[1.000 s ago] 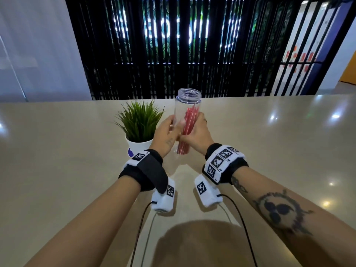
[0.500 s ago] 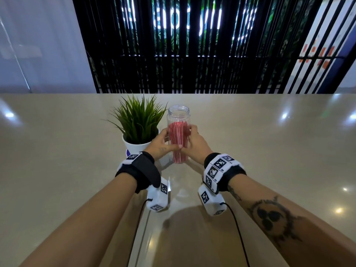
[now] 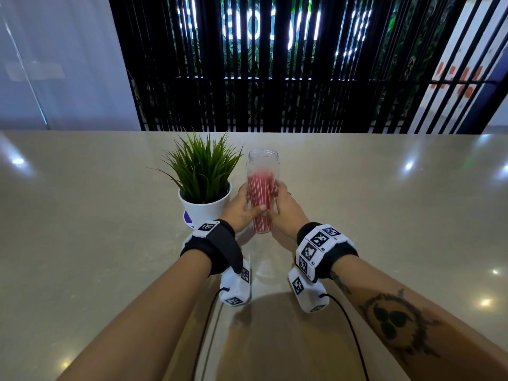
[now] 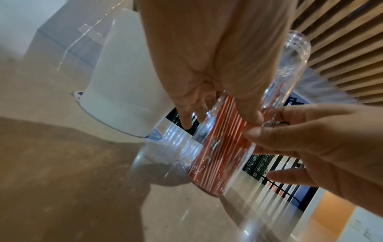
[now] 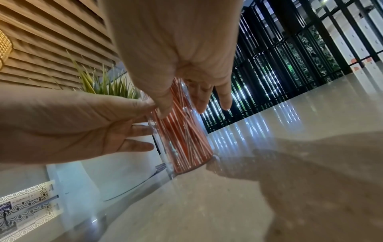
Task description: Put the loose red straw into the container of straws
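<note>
A glossy beige tabletop [image 3: 96,243] reflecting ceiling lights carries a small green grass-like plant [image 3: 202,169] in a white pot [image 3: 204,209], while beyond its far edge stands a wall of black vertical slats [image 3: 275,64] with white lit lettering showing between them and a pale panel [image 3: 55,64] to their left.

Jar [image 3: 262,171] clear, glossy plastic, threaded neck; straws [image 3: 260,200] inside red with thin white stripes, look like paper. Table [image 3: 384,215] beige, polished stone look, mirrors lights. Pot [image 3: 204,209] smooth white, satin. Wrist straps [image 3: 217,247] black matt cloth
</note>
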A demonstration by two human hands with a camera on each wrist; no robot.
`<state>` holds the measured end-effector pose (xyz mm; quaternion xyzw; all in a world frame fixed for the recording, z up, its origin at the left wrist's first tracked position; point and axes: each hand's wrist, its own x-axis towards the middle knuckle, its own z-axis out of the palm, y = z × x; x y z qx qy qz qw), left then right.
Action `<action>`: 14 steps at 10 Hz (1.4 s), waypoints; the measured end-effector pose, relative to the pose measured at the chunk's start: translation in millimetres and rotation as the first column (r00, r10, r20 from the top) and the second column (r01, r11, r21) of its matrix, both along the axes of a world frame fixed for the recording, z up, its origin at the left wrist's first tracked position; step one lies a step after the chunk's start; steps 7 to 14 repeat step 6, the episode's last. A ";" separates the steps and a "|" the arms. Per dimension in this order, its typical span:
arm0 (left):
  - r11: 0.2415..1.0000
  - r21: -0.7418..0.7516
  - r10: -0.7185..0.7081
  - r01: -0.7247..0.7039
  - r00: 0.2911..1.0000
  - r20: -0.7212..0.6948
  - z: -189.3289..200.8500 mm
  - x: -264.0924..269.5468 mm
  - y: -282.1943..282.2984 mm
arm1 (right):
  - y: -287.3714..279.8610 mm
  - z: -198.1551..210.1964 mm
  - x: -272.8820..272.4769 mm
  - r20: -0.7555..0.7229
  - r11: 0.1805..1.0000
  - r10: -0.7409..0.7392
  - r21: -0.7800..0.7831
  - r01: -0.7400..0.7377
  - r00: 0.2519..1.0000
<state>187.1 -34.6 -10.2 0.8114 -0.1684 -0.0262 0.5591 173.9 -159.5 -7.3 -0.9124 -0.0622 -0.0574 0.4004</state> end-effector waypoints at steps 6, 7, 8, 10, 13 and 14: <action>0.991 0.113 0.075 -0.066 0.994 -0.076 3.0 -22.2 -0.1 | -20.6 9.3 -19.2 -0.130 0.997 0.057 -0.037 -0.063 0.990; 0.991 0.113 0.075 -0.066 0.994 -0.076 3.0 -22.2 -0.1 | -20.6 9.3 -19.2 -0.130 0.997 0.057 -0.037 -0.063 0.990; 0.991 0.113 0.075 -0.066 0.994 -0.076 3.0 -22.2 -0.1 | -20.6 9.3 -19.2 -0.130 0.997 0.057 -0.037 -0.063 0.990; 0.991 0.113 0.075 -0.066 0.994 -0.076 3.0 -22.2 -0.1 | -20.6 9.3 -19.2 -0.130 0.997 0.057 -0.037 -0.063 0.990; 0.991 0.113 0.075 -0.066 0.994 -0.076 3.0 -22.2 -0.1 | -20.6 9.3 -19.2 -0.130 0.997 0.057 -0.037 -0.063 0.990; 0.991 0.113 0.075 -0.066 0.994 -0.076 3.0 -22.2 -0.1 | -20.6 9.3 -19.2 -0.130 0.997 0.057 -0.037 -0.063 0.990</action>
